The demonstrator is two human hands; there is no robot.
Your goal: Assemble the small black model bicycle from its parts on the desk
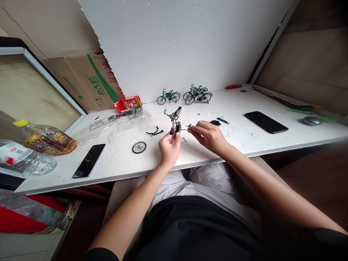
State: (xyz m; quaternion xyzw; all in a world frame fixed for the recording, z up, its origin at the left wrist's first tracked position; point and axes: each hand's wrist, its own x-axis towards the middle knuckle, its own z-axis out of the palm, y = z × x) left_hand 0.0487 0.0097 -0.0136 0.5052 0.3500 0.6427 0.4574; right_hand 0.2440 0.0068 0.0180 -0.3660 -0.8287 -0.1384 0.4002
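My left hand [170, 148] is closed around a partly built miniature bicycle [175, 117], its dark handlebars tilted up above my fingers. In my right hand [210, 136] is pinched a thin dark rod [184, 129], whose far end meets the side of the bicycle near my left thumb. Which tool or part the rod is I cannot make out. To the left of my hands lie a loose spoked wheel [139, 147] and a curved black part [154, 132]. Tiny bits are scattered on the white table behind my right hand, with a small black piece [215, 123] beyond it.
Finished model bicycles [168, 96] stand along the back wall. Wire sprues [116, 117] and a red packet [128, 104] lie at back left. One phone [89, 160] and bottles [47, 138] are on the left; another phone [266, 122] and a mouse [312, 120] sit right.
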